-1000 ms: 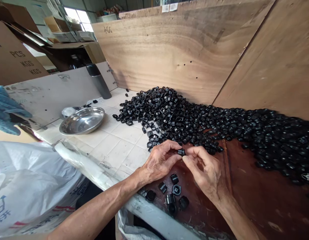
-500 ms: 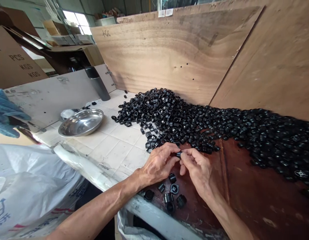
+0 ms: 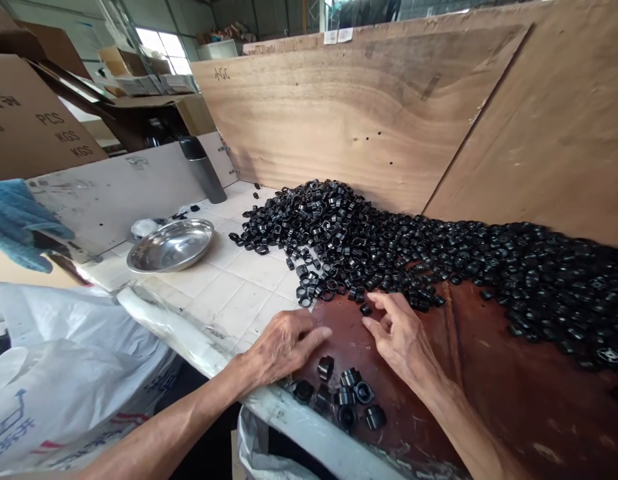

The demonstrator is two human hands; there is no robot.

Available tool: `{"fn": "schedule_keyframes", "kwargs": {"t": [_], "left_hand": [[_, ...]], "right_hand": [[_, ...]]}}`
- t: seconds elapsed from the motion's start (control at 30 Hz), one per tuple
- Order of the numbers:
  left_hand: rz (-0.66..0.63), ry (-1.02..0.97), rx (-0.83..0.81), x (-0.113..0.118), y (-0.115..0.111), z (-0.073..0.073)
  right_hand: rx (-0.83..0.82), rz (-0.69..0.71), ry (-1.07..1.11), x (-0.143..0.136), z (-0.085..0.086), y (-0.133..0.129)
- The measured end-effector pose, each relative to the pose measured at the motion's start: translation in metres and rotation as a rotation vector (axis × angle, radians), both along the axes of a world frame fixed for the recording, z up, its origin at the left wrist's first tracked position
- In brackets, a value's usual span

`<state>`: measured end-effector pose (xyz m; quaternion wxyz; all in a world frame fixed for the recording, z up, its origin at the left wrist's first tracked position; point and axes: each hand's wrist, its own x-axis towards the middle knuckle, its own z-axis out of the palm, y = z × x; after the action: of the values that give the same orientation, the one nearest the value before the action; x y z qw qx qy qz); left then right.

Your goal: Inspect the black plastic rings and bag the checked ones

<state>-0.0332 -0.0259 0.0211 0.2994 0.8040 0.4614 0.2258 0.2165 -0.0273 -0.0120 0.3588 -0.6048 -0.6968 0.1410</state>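
Observation:
My left hand (image 3: 287,341) hovers over the front edge of the table, thumb and fingers apart, holding nothing. To its right, my right hand (image 3: 399,337) reaches toward the pile with thumb and forefinger spread. Close to those fingertips lies a small black plastic ring (image 3: 365,309); I cannot tell whether they touch it. Below and between the hands, several black plastic caps (image 3: 345,396) sit in a loose cluster on the reddish-brown board (image 3: 399,413). Behind them rises a big heap of black plastic rings (image 3: 333,220).
Darker black parts (image 3: 553,287) spread along the right. A steel bowl (image 3: 173,245) and a dark flask (image 3: 203,170) stand on the left. Wooden panels (image 3: 339,113) close off the back. A padded edge (image 3: 189,333) runs along the front; a white sack (image 3: 79,380) and a blue glove (image 3: 23,220) are at left.
My hands have come apart; the small black part they held together is out of them. The left hand moved left and down. The caps in the front cluster have shifted. The view moved slightly.

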Motion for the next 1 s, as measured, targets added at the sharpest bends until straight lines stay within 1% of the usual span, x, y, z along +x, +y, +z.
{"fn": "schedule_keyframes", "kwargs": {"t": [0.07, 0.1, 0.13, 0.17, 0.27, 0.33, 0.43, 0.53, 0.63, 0.7, 0.8, 0.9, 1.0], "left_hand": [[0.245, -0.013, 0.026, -0.003, 0.003, -0.007], [0.324, -0.025, 0.047, -0.004, 0.005, -0.011], [0.367, -0.035, 0.065, -0.004, 0.007, -0.016], [0.379, -0.039, 0.081, -0.005, 0.01, -0.02], [0.363, 0.006, 0.131, -0.003, 0.016, -0.03], [0.337, 0.06, 0.162, -0.001, 0.02, -0.033], [0.236, 0.069, 0.204, 0.003, 0.021, -0.033], [0.118, 0.034, 0.262, 0.006, 0.019, -0.033], [0.095, 0.05, 0.285, 0.01, 0.015, -0.033], [0.089, 0.052, 0.259, 0.013, 0.014, -0.032], [0.067, 0.013, 0.223, 0.016, 0.012, -0.032], [0.04, -0.063, 0.158, 0.018, 0.011, -0.03], [0.012, -0.198, 0.011, 0.018, 0.008, -0.026]], "right_hand": [[0.059, 0.138, -0.027, 0.001, -0.008, 0.004], [0.07, 0.187, -0.043, 0.001, -0.011, 0.005], [0.076, 0.213, -0.059, 0.001, -0.015, 0.006], [0.078, 0.223, -0.071, 0.0, -0.017, 0.006], [0.07, 0.244, -0.099, -0.001, -0.018, 0.004], [0.062, 0.293, -0.114, -0.003, -0.015, 0.001], [0.04, 0.348, -0.111, -0.006, -0.014, -0.003], [0.035, 0.321, -0.105, -0.008, -0.015, -0.003], [0.054, 0.266, -0.128, -0.01, -0.013, -0.002], [0.043, 0.226, -0.061, -0.013, -0.008, -0.003], [-0.009, 0.211, 0.125, -0.018, 0.001, -0.006], [0.018, 0.31, 0.211, -0.023, 0.008, -0.008], [0.043, 0.37, 0.21, -0.025, 0.01, -0.01]]}}
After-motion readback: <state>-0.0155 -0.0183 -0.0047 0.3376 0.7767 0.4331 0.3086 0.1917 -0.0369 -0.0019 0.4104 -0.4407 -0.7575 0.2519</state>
